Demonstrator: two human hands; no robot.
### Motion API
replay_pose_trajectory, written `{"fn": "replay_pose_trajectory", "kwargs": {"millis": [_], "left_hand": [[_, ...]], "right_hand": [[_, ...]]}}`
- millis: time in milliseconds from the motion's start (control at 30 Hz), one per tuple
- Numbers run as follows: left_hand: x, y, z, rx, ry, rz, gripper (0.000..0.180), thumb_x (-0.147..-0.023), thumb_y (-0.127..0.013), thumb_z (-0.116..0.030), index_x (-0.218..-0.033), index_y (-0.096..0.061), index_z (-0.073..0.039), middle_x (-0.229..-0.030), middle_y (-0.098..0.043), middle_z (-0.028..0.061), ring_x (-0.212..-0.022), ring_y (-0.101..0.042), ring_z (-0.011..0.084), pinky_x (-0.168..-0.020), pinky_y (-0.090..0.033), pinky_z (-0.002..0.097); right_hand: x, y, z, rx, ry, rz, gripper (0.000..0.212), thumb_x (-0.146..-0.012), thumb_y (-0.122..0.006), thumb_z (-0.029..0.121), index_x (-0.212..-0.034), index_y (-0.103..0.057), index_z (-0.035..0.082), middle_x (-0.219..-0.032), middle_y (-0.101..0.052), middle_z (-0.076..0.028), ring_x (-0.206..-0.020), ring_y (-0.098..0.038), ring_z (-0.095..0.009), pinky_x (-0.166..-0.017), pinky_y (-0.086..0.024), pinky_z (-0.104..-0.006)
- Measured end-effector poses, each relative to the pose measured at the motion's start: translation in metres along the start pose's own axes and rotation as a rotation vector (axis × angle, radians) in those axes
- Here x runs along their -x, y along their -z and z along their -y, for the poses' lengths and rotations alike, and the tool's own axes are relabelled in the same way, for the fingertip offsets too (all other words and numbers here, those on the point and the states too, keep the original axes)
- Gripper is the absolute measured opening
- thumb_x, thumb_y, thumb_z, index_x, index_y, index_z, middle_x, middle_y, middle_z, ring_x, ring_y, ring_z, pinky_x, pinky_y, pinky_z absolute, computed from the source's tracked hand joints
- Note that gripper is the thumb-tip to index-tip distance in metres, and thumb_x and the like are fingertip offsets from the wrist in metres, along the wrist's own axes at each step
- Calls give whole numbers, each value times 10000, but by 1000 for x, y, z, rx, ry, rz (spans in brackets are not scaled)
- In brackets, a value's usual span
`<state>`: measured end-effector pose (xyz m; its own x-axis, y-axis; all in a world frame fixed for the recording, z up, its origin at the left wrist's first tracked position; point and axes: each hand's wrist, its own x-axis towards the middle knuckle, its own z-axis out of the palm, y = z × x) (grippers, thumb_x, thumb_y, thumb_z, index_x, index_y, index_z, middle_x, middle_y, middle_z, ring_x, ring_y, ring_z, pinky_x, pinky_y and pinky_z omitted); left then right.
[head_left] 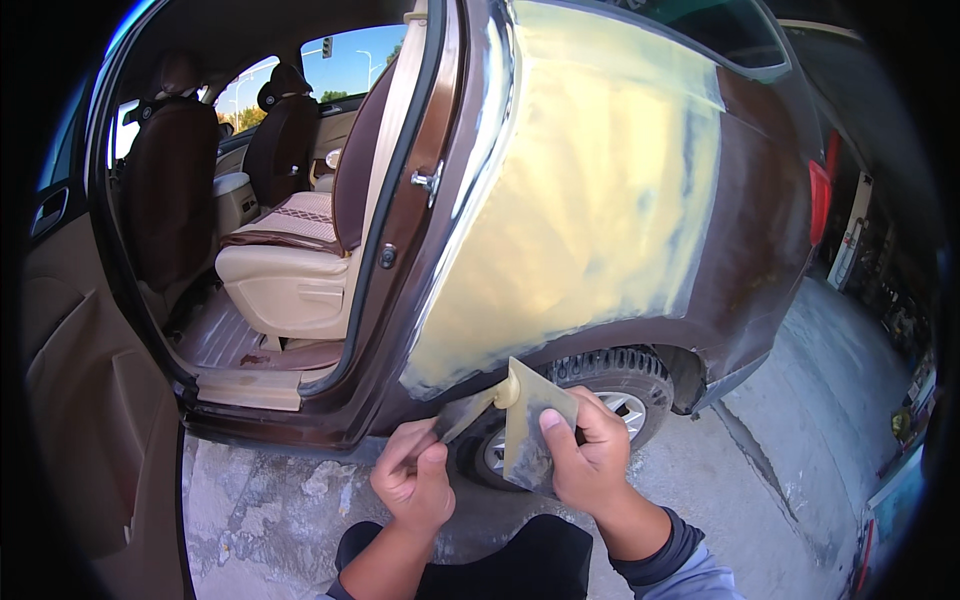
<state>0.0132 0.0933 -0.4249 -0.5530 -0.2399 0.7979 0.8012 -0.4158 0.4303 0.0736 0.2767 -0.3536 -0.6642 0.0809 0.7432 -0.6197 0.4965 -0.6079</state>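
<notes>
My left hand is closed on a small dark putty knife, its blade tilted up to the right. In my right hand is a wider flat putty spreader, gripped between thumb and fingers and smeared with yellowish filler. A lump of filler sits where the putty knife's tip meets the spreader's left side. Both tools are in front of the rear wheel. Beyond them, a broad patch of pale yellow filler covers the car's rear side panel, with greyish edges.
To the left the rear door stands open, showing a beige and brown seat. A metal door latch juts from the door frame. Worn concrete floor lies below. A red tail light marks the car's rear, with clutter along the right.
</notes>
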Motion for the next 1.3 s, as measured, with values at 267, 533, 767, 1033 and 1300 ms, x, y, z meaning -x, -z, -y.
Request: {"fn": "replay_pose_trajectory", "kwargs": {"millis": [267, 533, 767, 1033, 1300], "left_hand": [[-18, 19, -11, -366, 1, 144, 127, -1019, -694, -7, -1123, -757, 26, -1079, -793, 172, -1000, -784, 275, -919, -617, 379], [-63, 32, -13, 680, 528, -240, 425, -1138, -579, -213, -1542, -508, -100, -1474, -639, 66, -1366, -610, 264, -1178, -475, 494], [-70, -14, -15, 649, 452, -205, 425, -1123, -575, -121, -1542, -518, -72, -1496, -631, 99, -1371, -617, 252, -1191, -483, 456], [-85, -4, -27, 709, 359, -248, 430, -1137, -587, -178, -1547, -507, -79, -1488, -626, 74, -1375, -600, 245, -1190, -480, 467], [-73, -15, -13, 435, 69, -100, 431, -1120, -615, -138, -1529, -534, -28, -1527, -606, 117, -1386, -600, 258, -1201, -476, 455]], "right_hand": [[-53, 26, -14, -1071, -560, -328, 287, -1058, -568, 47, -1313, -658, -50, -1179, -772, -147, -999, -771, -222, -903, -621, -370], [-118, 56, 23, -615, -102, -90, 275, -1088, -615, 81, -1327, -694, -30, -1213, -764, -75, -1102, -695, -130, -1014, -537, -321], [-63, 16, 45, -419, 102, 222, 353, -1085, -668, 87, -1411, -691, -47, -1282, -750, -132, -1159, -688, -185, -1014, -519, -312], [-63, 47, 48, 254, 110, 308, 299, -1016, -682, 2, -1304, -762, -18, -1099, -746, -145, -881, -708, -208, -782, -551, -303], [-57, 1, 65, 319, 171, 0, 298, -992, -693, 22, -1276, -752, -44, -972, -739, -157, -794, -701, -207, -717, -542, -302]]}}
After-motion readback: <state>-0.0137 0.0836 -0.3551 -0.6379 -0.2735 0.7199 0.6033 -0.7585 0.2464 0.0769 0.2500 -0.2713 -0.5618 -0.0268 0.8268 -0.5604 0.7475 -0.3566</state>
